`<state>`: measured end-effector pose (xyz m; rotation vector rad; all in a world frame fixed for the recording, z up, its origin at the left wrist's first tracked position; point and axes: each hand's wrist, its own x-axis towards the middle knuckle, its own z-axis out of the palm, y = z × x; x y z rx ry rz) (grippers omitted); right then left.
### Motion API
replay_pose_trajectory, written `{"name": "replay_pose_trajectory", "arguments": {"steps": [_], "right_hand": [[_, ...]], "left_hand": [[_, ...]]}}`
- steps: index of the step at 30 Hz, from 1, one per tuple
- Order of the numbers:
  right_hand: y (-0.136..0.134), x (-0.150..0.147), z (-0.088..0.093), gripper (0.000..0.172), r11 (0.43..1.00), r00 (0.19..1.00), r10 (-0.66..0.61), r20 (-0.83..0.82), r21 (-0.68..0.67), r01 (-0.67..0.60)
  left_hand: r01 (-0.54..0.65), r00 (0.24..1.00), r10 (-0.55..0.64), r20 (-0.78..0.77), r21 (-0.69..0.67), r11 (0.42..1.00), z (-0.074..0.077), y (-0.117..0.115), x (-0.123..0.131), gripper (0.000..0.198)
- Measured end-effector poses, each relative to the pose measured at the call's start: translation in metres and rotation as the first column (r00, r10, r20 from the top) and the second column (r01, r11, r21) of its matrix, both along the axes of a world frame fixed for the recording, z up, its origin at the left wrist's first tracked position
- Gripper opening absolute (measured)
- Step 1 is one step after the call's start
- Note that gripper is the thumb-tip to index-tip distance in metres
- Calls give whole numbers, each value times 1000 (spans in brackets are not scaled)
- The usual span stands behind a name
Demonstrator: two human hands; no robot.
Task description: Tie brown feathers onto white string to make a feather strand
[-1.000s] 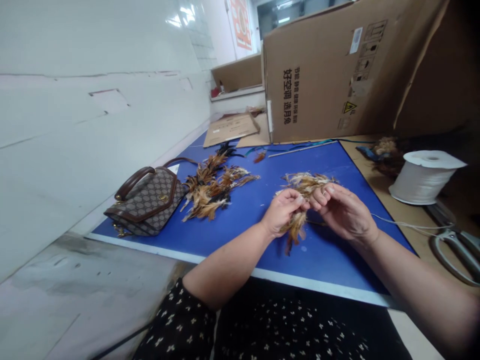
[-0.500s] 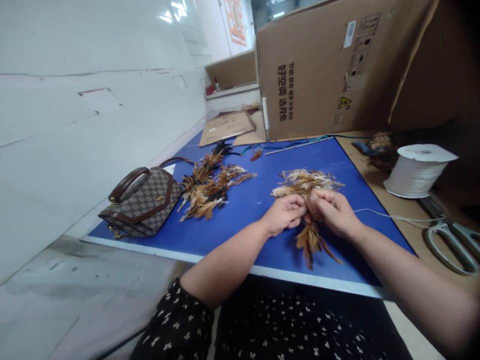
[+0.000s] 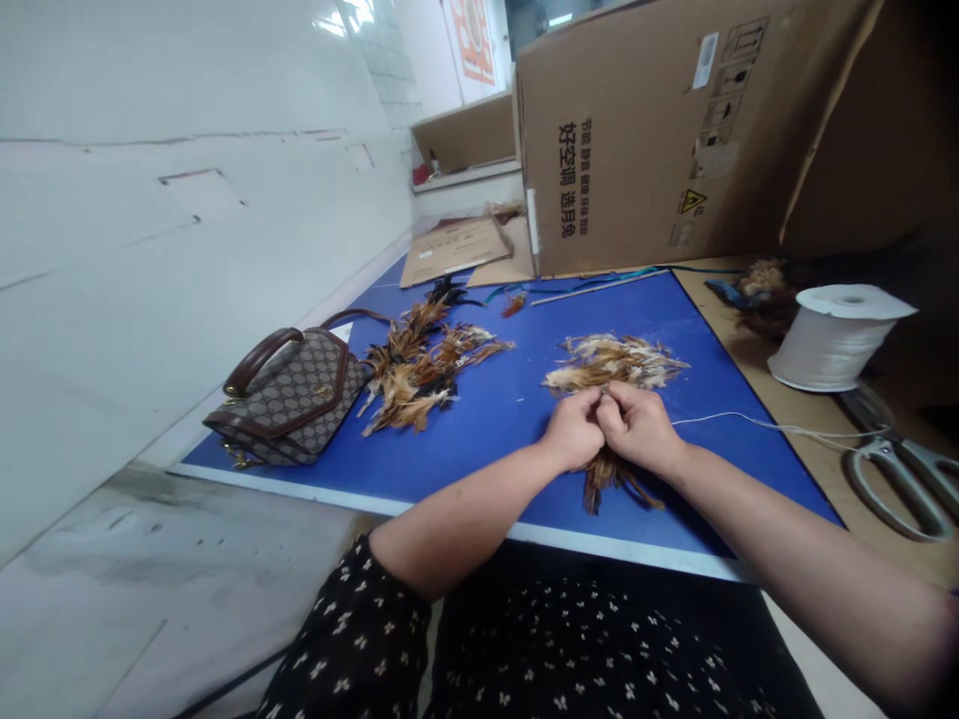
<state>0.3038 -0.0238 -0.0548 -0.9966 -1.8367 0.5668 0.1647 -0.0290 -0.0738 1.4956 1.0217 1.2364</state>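
My left hand [image 3: 575,429] and my right hand [image 3: 638,427] are closed and pressed together over the blue mat. Between them they grip a small bunch of brown feathers [image 3: 599,479], whose tips hang out below the fingers. A thin white string [image 3: 723,415] runs from my right hand across the mat toward the spool; its end at the fingers is hidden. Just beyond my fingertips lies a pile of tan and white feathers [image 3: 618,361]. Farther left, strands of brown and black feathers [image 3: 412,369] lie on the blue mat [image 3: 494,439].
A patterned handbag [image 3: 289,399] stands at the mat's left. To the right are a white spool [image 3: 839,340] and large scissors [image 3: 899,479]. A big cardboard box [image 3: 636,160] rises at the back, with flat cardboard [image 3: 457,250] beside it and a thin stick [image 3: 591,290] in front.
My hands have drawn closer together and the fingers have closed in tighter. The feather bunch has shifted slightly up and left with them, and less of it shows.
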Motion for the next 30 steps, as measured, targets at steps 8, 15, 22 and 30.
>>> {"name": "replay_pose_trajectory", "arguments": {"steps": [8, 15, 22, 30], "right_hand": [[1, 2, -1, 35, 1000, 1000, -3, 30, 10, 2], [0, 1, -1, 35, 1000, 1000, 13, 6, -26, -13], [7, 14, 12, 43, 984, 983, 120, -140, -112, -136], [14, 37, 28, 46, 981, 953, 171, -250, -43, -187]], "left_hand": [[-25, 998, 27, -65, 35, 999, -4, 0, -1, 13], [-35, 998, 35, -45, 0, 999, -2, -2, 0, 9], [-4, 995, 23, 97, -189, 982, -1, 4, -4, 17], [-5, 972, 83, 218, -337, 941, 7, 4, -8, 31]]}}
